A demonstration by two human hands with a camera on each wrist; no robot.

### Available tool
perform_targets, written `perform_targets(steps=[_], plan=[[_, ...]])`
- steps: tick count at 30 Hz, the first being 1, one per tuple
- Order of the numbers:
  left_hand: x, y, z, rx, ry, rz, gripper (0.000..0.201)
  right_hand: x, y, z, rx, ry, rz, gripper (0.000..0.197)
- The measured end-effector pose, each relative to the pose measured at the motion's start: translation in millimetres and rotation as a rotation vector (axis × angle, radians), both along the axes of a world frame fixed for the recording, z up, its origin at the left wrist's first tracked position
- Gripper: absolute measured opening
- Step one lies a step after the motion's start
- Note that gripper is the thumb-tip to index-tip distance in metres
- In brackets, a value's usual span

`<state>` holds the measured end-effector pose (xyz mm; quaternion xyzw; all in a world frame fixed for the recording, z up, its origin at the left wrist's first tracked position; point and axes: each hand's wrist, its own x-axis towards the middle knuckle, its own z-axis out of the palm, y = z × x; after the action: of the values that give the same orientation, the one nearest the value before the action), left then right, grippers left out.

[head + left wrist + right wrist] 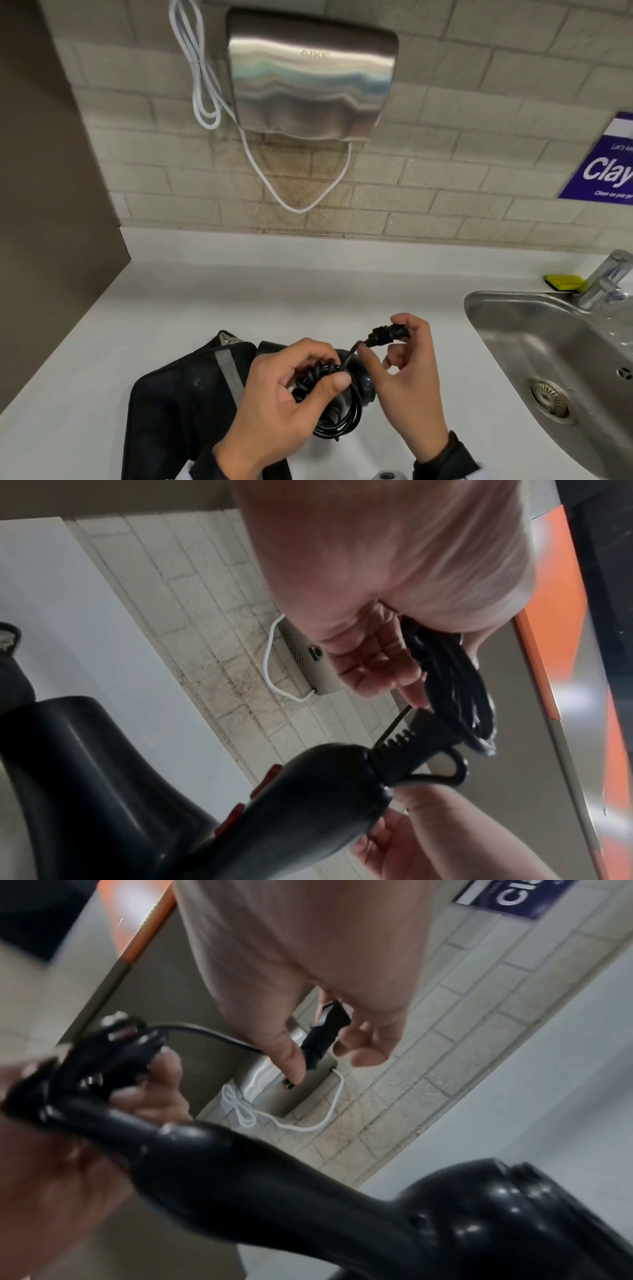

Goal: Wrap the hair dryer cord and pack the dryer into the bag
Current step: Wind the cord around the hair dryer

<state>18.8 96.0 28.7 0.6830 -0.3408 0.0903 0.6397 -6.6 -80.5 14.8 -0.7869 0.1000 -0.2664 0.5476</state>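
The black hair dryer (103, 791) hung over the white counter (171, 291), its handle pointing up toward the hands, with the red switches on the handle showing in the left wrist view. Its black cord (329, 397) was gathered into a bundle of loops at the end of the handle. The left hand (284, 394) was closed around that bundle, thumb laid across the top of the loops and fingers curled underneath. A short free length of cord ran up and to the right from the bundle to the black plug (387, 334). The right hand (407, 377) pinched the plug between thumb and forefinger, while its other fingers were loosely bent and held nothing.

Beneath the hands and the dryer, a black bag (178, 404) with a grey strap lay flat on the counter. To the right sat a steel sink (513, 342) with a tap (606, 281) at its back edge and a yellow sponge (565, 282) just beside the tap. On the tiled wall (445, 164) above the counter hung a steel hand dryer (308, 75) with a white cable (202, 85) looped beside and below it. A purple sign (606, 164) was fixed to the wall at the far right.
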Motion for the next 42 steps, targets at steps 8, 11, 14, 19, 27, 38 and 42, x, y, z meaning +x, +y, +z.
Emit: perform_targets(steps=[8,11,14,19,27,38,42], plan=[[-1.1,0.9,1.3,-0.007,0.014,0.036,0.007,4.0,8.5,-16.7,-0.342,0.061,0.008,0.035],[-1.9,-0.1,0.8,-0.01,0.051,0.028,0.007,5.3,8.2,-19.5,-0.386,0.114,0.057,0.037],[-1.0,-0.6,1.6,-0.036,0.13,0.052,0.012,5.2,6.8,-22.2,-0.43,0.178,0.17,0.027],[10.2,8.5,0.5,-0.128,0.256,0.076,0.018,-4.8,1.5,-24.3,-0.569,0.263,0.308,0.044],[16.9,8.3,-6.0,-0.217,0.362,0.033,0.037,-4.7,3.2,-4.2,-0.114,0.099,0.359,0.024],[15.2,3.3,-8.0,-0.233,0.417,0.001,0.031,-3.2,27.6,-10.2,0.869,0.09,0.624,0.051],[12.9,2.3,-9.1,-0.227,0.445,-0.009,0.032,-6.0,32.8,-3.1,0.874,0.129,0.676,0.04]])
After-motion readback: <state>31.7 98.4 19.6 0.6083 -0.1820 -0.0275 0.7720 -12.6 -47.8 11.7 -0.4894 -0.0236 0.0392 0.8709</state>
